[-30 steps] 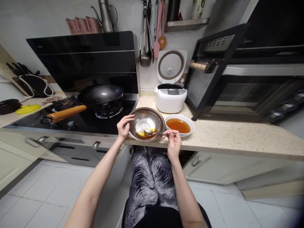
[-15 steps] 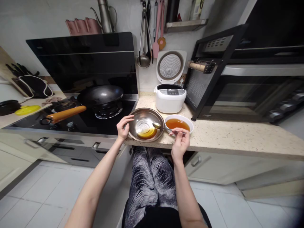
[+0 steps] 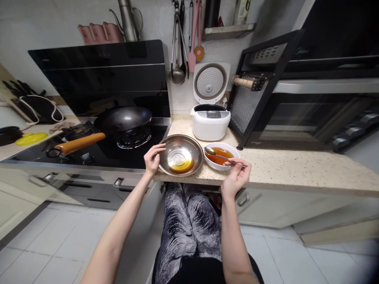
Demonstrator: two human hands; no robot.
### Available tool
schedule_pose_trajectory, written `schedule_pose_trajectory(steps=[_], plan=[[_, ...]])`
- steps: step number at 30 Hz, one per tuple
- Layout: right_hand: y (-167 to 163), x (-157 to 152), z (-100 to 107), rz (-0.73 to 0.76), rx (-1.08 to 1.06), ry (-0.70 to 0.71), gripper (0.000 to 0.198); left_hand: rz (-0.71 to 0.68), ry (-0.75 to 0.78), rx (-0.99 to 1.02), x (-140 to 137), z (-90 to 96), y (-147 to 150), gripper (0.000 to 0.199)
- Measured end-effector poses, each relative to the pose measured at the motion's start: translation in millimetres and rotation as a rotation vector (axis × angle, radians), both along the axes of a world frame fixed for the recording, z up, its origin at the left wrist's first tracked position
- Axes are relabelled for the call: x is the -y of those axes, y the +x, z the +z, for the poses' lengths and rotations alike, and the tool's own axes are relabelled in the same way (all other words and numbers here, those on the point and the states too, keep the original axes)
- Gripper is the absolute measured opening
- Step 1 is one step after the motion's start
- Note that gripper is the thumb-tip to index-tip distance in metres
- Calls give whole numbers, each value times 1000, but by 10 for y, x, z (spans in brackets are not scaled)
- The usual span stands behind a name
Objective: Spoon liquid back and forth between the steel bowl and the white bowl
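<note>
My left hand (image 3: 152, 159) is closed on the left rim of a wide stainless steel bowl (image 3: 193, 150), its fingertips over the edge. A shallow pool of amber liquid (image 3: 182, 167) lies in the bottom of that bowl. Between the fingertips of my right hand (image 3: 236, 178) is the handle of a metal spoon (image 3: 210, 151). The spoon's head is over the left side of a white bowl (image 3: 217, 167), which holds reddish-amber liquid (image 3: 222, 152). I cannot tell whether the spoon touches the liquid. Both bowls stand side by side on the speckled counter.
Behind the bowls stands a white rice cooker (image 3: 211, 125) with its lid raised. To the left, a black wok (image 3: 126, 119) with a wooden handle (image 3: 81, 144) sits on the gas hob (image 3: 102, 157). An oven (image 3: 310, 118) and black rack (image 3: 260, 102) flank the right.
My right hand has carried the spoon rightward, from over the steel bowl's right rim to over the white bowl. My left hand stays on the steel bowl. The view has shifted slightly.
</note>
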State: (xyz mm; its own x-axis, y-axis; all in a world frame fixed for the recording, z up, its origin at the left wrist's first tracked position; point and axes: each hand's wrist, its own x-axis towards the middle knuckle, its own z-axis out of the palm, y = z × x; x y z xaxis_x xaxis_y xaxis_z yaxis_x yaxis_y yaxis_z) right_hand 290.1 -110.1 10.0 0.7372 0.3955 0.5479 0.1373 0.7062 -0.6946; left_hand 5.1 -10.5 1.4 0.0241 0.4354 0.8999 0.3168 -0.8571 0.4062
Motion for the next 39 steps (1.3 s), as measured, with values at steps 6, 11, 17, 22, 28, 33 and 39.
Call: schedule_pose_trajectory(steps=[6,11,17,22,28,33,39], plan=[[32,16,-91,-77,153,11,22,15,-16,-10,-5,-12,-8,41],[75,2,-190,-137,386,32,19,-37,11,11,-9,-14,-11,33],[122,-26,-246,-250,840,147,23,-30,3,5,-7,-15,-13,34],[126,-12,-251,-293,941,157,33,-37,12,5,-11,-18,-15,33],[156,-6,-255,-296,881,134,25,-45,16,8,-16,-19,-13,33],[10,76,-189,-271,493,112,16,-18,6,-2,-10,-12,-11,36],[-260,149,-128,12,235,54,17,-5,-10,-3,-7,-15,-10,38]])
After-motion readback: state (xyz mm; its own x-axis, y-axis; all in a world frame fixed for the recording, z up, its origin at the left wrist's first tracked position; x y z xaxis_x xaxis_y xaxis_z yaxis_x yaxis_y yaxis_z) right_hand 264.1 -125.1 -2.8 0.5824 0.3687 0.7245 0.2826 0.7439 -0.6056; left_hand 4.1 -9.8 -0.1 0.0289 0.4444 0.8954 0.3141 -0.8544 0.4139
